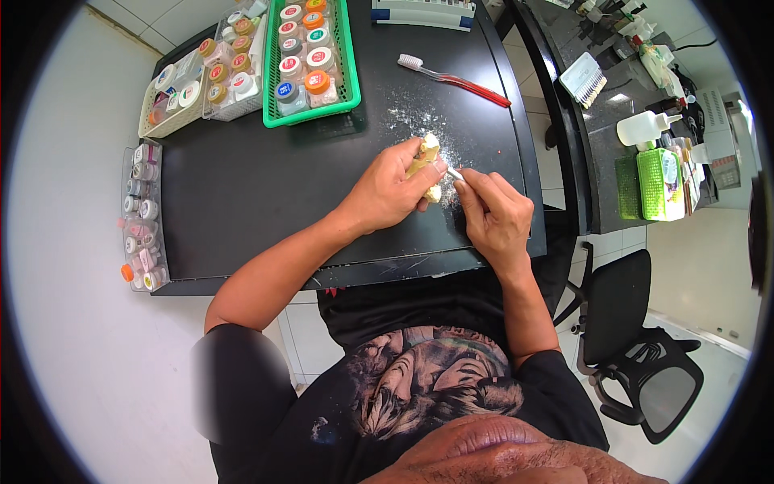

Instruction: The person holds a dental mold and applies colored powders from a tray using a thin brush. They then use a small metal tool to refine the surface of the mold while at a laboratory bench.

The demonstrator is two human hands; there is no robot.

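Above the black table, my left hand (390, 187) is closed around a pale yellow plaster piece (430, 147) that looks like a dental cast. The fingers and thumb cover much of it. My right hand (498, 211) pinches a thin, light-coloured tool (455, 173) whose tip meets the piece beside my left thumb. The exact kind of this tool is hidden by the fingers. White powder and crumbs (407, 119) are scattered on the tabletop around and beyond the piece. Farther back lies a toothbrush (459, 81) with a red handle and pale bristles.
A green basket (355, 95) of lidded jars stands at the back, beside clear and cream trays with more jars. Another jar rack (164, 242) lines the left edge. At right, a side counter holds a white squeeze bottle (642, 127) and green basket (663, 187); an office chair (617, 306) stands below.
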